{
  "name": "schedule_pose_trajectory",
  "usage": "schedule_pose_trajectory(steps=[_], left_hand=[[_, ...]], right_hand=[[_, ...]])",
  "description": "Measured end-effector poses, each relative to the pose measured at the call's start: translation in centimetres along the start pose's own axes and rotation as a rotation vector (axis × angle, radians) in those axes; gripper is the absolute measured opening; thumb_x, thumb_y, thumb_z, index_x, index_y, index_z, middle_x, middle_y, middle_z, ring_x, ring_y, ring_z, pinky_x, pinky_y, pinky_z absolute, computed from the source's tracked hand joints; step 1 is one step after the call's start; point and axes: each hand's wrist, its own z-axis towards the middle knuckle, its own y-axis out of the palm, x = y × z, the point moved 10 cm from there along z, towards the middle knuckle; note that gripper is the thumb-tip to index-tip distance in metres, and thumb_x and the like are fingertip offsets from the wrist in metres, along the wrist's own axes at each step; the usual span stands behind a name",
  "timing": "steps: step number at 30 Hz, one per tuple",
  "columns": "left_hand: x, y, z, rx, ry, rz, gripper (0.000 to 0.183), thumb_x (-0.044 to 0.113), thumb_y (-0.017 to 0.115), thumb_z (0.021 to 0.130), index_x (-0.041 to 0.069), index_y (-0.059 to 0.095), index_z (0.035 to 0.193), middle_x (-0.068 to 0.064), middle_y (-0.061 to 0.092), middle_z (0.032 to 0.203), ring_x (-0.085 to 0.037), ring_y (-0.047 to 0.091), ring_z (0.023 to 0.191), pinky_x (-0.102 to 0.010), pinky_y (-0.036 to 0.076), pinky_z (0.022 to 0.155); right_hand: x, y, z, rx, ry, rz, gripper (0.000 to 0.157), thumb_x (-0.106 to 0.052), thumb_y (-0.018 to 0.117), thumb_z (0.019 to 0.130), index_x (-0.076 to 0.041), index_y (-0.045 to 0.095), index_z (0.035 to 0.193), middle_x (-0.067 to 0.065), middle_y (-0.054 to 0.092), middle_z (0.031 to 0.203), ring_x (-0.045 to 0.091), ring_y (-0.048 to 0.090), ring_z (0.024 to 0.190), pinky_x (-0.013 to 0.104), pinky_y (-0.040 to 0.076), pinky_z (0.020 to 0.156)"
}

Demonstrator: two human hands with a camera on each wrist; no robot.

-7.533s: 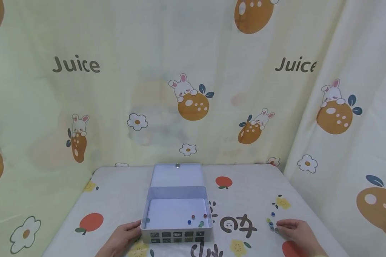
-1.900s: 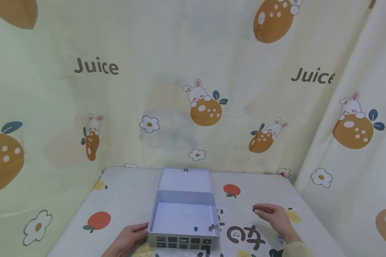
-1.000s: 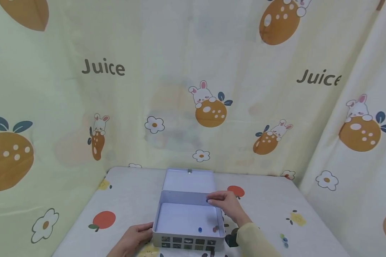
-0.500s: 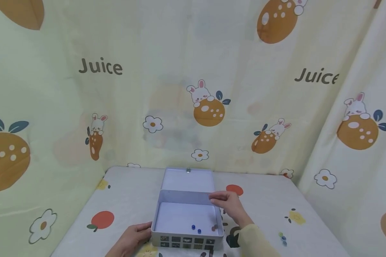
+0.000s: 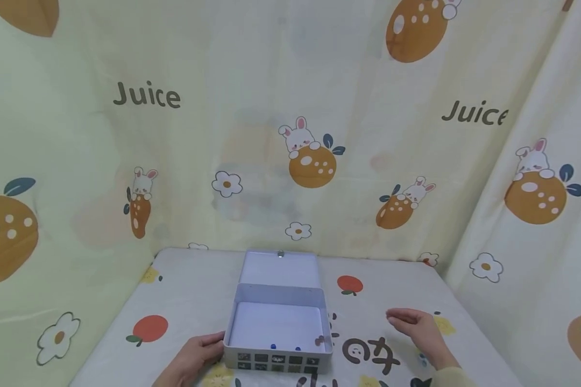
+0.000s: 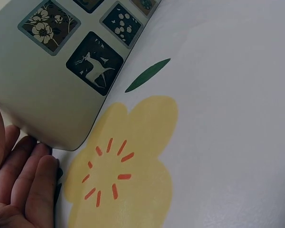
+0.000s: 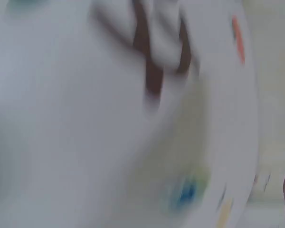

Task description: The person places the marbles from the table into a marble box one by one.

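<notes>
A white tin box (image 5: 277, 293), its lid tipped back, stands on the table with two blue marbles (image 5: 273, 346) near its front wall. Reddish-brown marbles (image 5: 319, 341) lie in its right corner. My left hand (image 5: 197, 355) rests against the box's left side; in the left wrist view, its fingers (image 6: 23, 175) lie by the patterned tin's corner. My right hand (image 5: 418, 332) hovers over the table right of the box, fingers straight and together, no marble visible in them. Beneath its wrist, more marbles (image 5: 421, 359) are partly hidden; the blurred right wrist view shows blue-green ones (image 7: 186, 191).
A white cloth (image 5: 193, 290) printed with fruit and flowers covers the table. Cream curtains (image 5: 184, 140) with rabbit and orange prints hang behind it and at both sides.
My right hand carried a dark marble over the box, let it go, and has moved back right. A second blue marble is now inside, rolled toward the front. My left hand stays put.
</notes>
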Motion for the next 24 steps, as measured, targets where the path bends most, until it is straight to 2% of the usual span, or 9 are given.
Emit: schedule_pose_trajectory(steps=[3, 5, 9, 12, 16, 20, 24], left_hand=[[0.1, -0.1, 0.0, 0.012, 0.006, 0.009, 0.070, 0.035, 0.074, 0.094, -0.005, 0.050, 0.147, -0.024, 0.056, 0.147, -0.041, 0.052, 0.139, -0.055, 0.051, 0.110], [0.1, -0.1, 0.0, 0.012, 0.004, 0.010, 0.070, 0.034, 0.073, 0.095, -0.005, 0.049, 0.147, -0.025, 0.055, 0.147, -0.042, 0.052, 0.139, -0.055, 0.051, 0.110], [0.1, 0.3, -0.1, 0.007, -0.004, -0.003, 0.068, 0.033, 0.072, 0.096, -0.006, 0.049, 0.147, -0.025, 0.056, 0.147, -0.042, 0.052, 0.139, -0.056, 0.050, 0.110], [0.1, 0.2, -0.2, 0.002, -0.006, -0.016, 0.069, 0.033, 0.073, 0.095, -0.007, 0.049, 0.146, -0.025, 0.056, 0.146, -0.042, 0.052, 0.139, -0.055, 0.049, 0.111], [0.0, 0.3, -0.2, -0.009, -0.018, -0.025, 0.071, 0.034, 0.074, 0.094, -0.007, 0.049, 0.146, -0.024, 0.057, 0.146, -0.041, 0.053, 0.138, -0.055, 0.049, 0.111], [-0.1, 0.4, -0.1, -0.014, -0.036, -0.020, 0.071, 0.035, 0.074, 0.093, -0.006, 0.049, 0.146, -0.024, 0.057, 0.146, -0.041, 0.054, 0.138, -0.056, 0.049, 0.111], [0.2, 0.3, -0.1, -0.016, -0.032, -0.007, 0.071, 0.035, 0.073, 0.095, -0.006, 0.047, 0.148, -0.023, 0.055, 0.148, -0.042, 0.051, 0.139, -0.057, 0.047, 0.113]], right_hand=[[2.5, -3.4, -0.9, 0.029, 0.038, -0.074, 0.044, -0.031, 0.076, 0.093, -0.003, 0.070, 0.127, 0.007, 0.078, 0.117, -0.004, 0.068, 0.094, 0.035, 0.062, 0.091], [3.6, -5.0, -1.3, 0.034, 0.044, -0.109, 0.046, -0.032, 0.076, 0.093, -0.002, 0.070, 0.127, 0.006, 0.078, 0.116, -0.008, 0.065, 0.091, 0.032, 0.062, 0.088], [5.4, -6.8, -1.6, 0.039, 0.072, -0.139, 0.044, -0.031, 0.077, 0.092, -0.002, 0.072, 0.125, 0.007, 0.078, 0.116, -0.005, 0.066, 0.093, 0.032, 0.063, 0.086], [6.4, -6.5, -0.9, 0.041, 0.081, -0.174, 0.037, -0.025, 0.078, 0.091, -0.002, 0.074, 0.120, 0.011, 0.077, 0.116, 0.015, 0.072, 0.103, 0.040, 0.063, 0.089], [7.4, -5.4, -0.3, 0.022, 0.117, -0.292, 0.024, -0.016, 0.078, 0.090, -0.003, 0.077, 0.111, 0.014, 0.077, 0.110, 0.034, 0.069, 0.108, 0.049, 0.061, 0.087], [7.8, -4.1, -0.4, -0.003, 0.155, -0.385, 0.019, -0.012, 0.077, 0.088, -0.005, 0.077, 0.106, 0.012, 0.078, 0.102, 0.034, 0.069, 0.103, 0.051, 0.059, 0.084], [7.1, -3.4, -0.3, 0.004, 0.112, -0.448, 0.017, -0.010, 0.078, 0.087, -0.004, 0.077, 0.103, 0.011, 0.078, 0.099, 0.033, 0.070, 0.098, 0.053, 0.058, 0.084]])
